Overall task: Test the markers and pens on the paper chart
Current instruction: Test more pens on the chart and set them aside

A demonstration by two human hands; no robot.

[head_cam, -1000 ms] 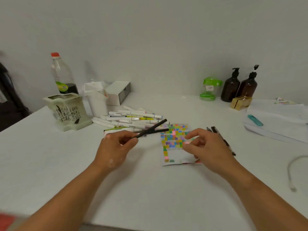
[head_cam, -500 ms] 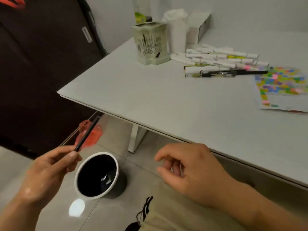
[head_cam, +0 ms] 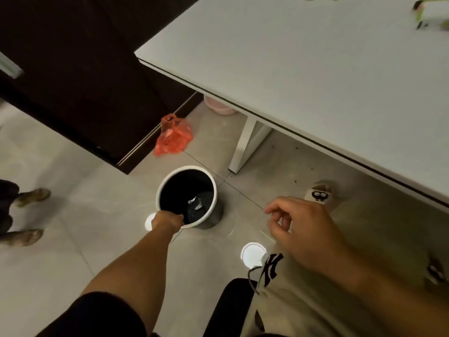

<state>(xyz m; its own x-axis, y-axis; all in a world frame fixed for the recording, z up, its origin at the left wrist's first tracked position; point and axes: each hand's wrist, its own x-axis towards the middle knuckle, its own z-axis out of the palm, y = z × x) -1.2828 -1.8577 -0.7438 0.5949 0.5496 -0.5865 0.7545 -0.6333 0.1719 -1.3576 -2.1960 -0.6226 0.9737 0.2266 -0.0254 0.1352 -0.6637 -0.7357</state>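
Down at bin (head_cam: 160, 190) rim, left hand (head_cam: 167, 221) curled.

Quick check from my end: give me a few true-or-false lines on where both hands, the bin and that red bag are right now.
1. The left hand is at the rim of the bin. True.
2. The bin sits on the table. False: it stands on the floor beside the table.
3. The right hand holds a pen. False: its grip is loose and empty.
4. A red plastic bag lies on the floor beyond the bin. True.
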